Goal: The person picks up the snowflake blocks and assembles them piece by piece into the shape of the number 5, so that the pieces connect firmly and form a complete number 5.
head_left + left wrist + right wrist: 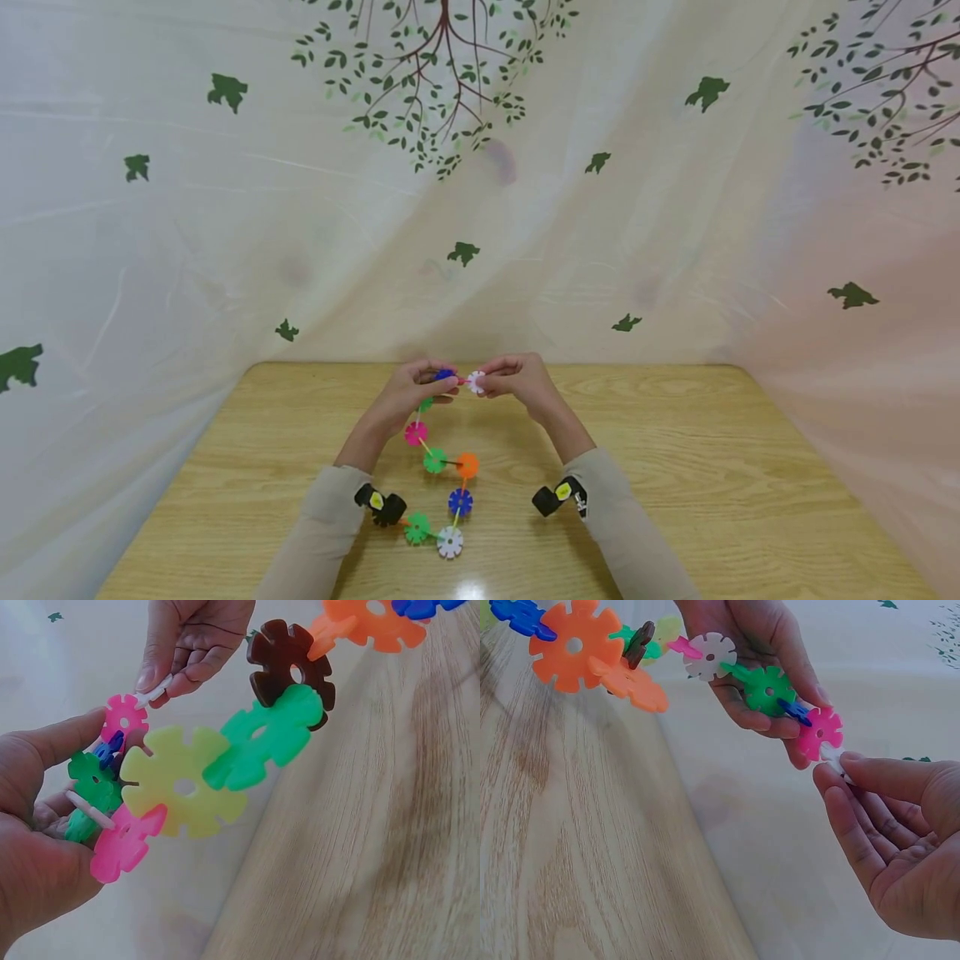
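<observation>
Above the far side of the table, my left hand (408, 398) pinches a pink interlocking disc (821, 739) at one end of a chain of notched plastic discs. Facing it, my right hand (525, 385) pinches a white interlocking disc (476, 382) between thumb and fingers. In the right wrist view the white disc's edge meets the pink one; how deep their slots sit together I cannot tell. A blue disc (793, 712) and a green disc (769, 691) follow by my left fingers. Further along come a yellow disc (184, 784) and a brown disc (291, 666).
The chain runs back toward the table's near side, past an orange disc (467, 465), a blue disc (461, 502) and a white disc (450, 542). The wooden table (712, 483) meets a leaf-printed curtain (540, 283) behind. Each wrist wears a black camera.
</observation>
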### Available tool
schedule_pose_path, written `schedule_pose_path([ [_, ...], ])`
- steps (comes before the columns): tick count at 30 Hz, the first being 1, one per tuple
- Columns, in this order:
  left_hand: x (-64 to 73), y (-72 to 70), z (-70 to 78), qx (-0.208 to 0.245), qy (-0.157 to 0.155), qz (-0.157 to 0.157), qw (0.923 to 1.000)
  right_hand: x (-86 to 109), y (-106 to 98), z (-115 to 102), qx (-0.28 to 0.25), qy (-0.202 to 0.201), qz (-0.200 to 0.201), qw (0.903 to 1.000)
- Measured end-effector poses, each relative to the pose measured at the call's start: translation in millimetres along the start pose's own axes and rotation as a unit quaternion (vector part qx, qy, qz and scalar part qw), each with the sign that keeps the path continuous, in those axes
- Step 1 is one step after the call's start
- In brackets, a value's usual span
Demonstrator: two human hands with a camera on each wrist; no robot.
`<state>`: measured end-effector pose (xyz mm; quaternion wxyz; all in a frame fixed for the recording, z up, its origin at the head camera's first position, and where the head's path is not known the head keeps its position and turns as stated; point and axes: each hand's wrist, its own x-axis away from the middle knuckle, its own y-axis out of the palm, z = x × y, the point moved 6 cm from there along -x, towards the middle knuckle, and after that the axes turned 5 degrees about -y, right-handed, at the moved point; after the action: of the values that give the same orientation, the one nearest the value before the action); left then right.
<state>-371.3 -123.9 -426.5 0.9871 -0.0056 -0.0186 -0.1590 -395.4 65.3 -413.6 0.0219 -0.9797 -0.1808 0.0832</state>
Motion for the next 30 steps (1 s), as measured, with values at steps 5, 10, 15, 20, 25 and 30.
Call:
schedule_pose_path([
  [5,0.8,-0.4,0.8,-0.005,0.002,0.0,1.0,0.0,-0.1,-2.1,0.001,0.001,0.001,1.0],
  [10,-0.3,-0.1,1.0,-0.004,0.006,0.0,1.0,-0.1,0.0,-2.4,-0.003,0.002,0.002,1.0],
  [15,-0.9,0.6,1.2,0.003,0.006,0.001,1.0,0.0,-0.1,-2.7,-0.003,0.004,0.007,1.0],
  [20,-0.1,1.1,1.7,0.006,0.007,0.0,1.0,-0.5,-0.5,-1.2,-0.002,0.003,0.011,0.9999],
  [25,-0.6,1.2,0.7,0.01,0.003,0.003,0.9999,-0.6,0.5,-0.4,-0.012,-0.005,0.012,0.9998],
  [30,-1.3,1.6,-0.8,0.013,0.002,0.003,0.9999,-1.1,2.3,0.7,-0.022,-0.011,0.012,0.9996],
])
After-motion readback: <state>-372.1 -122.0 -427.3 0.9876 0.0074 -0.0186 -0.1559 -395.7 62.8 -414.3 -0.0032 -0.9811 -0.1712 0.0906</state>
